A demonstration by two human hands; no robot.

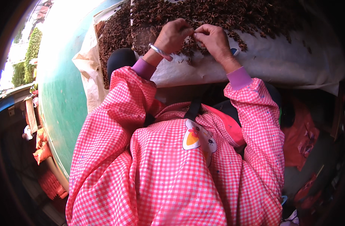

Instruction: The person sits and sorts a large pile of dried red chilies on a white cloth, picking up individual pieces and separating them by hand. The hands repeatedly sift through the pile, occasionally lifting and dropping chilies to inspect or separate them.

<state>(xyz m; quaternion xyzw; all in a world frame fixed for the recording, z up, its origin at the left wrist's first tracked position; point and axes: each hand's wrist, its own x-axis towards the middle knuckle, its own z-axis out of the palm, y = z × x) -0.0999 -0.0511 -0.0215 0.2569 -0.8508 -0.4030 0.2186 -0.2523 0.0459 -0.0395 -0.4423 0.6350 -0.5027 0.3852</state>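
My left hand point(174, 35), with a silver bangle point(160, 52) at the wrist, is over a spread of dark brown star anise point(161, 17). Facing it, my right hand point(213, 41) has its thumb and index finger pinched together. The fingertips of both hands meet just above the star anise. Anything pinched between them is too small or hidden to make out. Loose pods lie below the hands on a whitish plastic sheet point(263, 62). Partly covered by my right wrist is a small blue and white object point(234, 51).
On the left, a box or sack point(113, 36) holds a denser heap of small brown pieces, beside crumpled pale sheeting point(89, 70). A green tabletop point(61, 84) curves along that side. Red plastic bags point(299, 135) lie low on the right. My knee point(121, 62) shows near the heap.
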